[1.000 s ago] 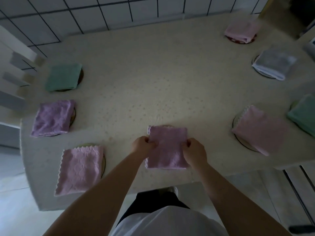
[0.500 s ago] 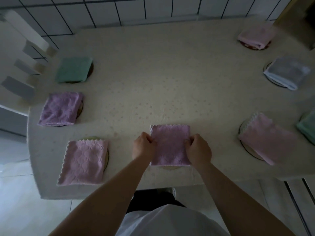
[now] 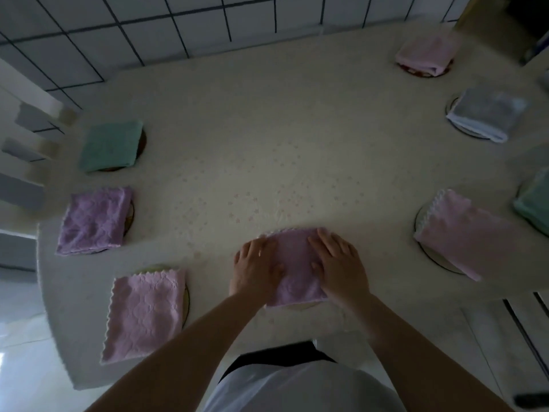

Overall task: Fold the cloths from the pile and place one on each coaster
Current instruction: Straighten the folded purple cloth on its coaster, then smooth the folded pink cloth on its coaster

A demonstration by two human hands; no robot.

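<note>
On the cream speckled tablecloth (image 3: 297, 144), both flat hands, left (image 3: 255, 267) and right (image 3: 341, 263), press a fluffy square purple cloth (image 3: 297, 263), grip open.

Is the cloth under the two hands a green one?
No, the cloth that the left hand and right hand press flat on the table is purple.

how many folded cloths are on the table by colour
pink cloths: 3
purple cloths: 2
green cloths: 2
grey cloths: 1
total: 8
</note>
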